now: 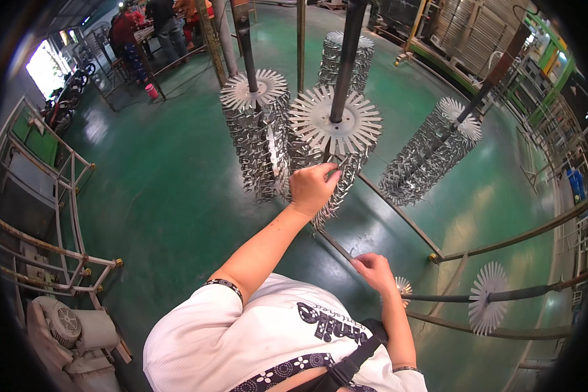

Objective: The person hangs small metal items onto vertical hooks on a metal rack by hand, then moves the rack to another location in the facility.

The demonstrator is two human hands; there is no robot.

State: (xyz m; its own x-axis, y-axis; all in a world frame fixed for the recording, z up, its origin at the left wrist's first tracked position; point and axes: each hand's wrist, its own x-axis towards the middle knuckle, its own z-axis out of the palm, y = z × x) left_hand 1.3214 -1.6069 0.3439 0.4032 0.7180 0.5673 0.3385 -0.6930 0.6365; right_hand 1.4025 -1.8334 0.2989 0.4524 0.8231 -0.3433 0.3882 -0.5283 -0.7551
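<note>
In front of me hangs a column of small shiny metal pieces (358,171) under a slotted metal disc (317,130), on a dark upright rod. My left hand (313,188) reaches to this column just below the disc, fingers curled and pinched against the pieces; what lies between the fingertips is hidden. Lower and to the right, my right hand (374,269) is held in front of my body with thumb and fingers pinched together. A tiny thin bit shows at its fingertips, too small to name.
Similar loaded columns hang at left (245,140), behind (346,62) and right (431,153). A bare slotted disc (489,298) sits on a rod at lower right. Metal frame bars (402,215) cross the green floor (170,189). A motor (65,326) stands lower left; people work far back.
</note>
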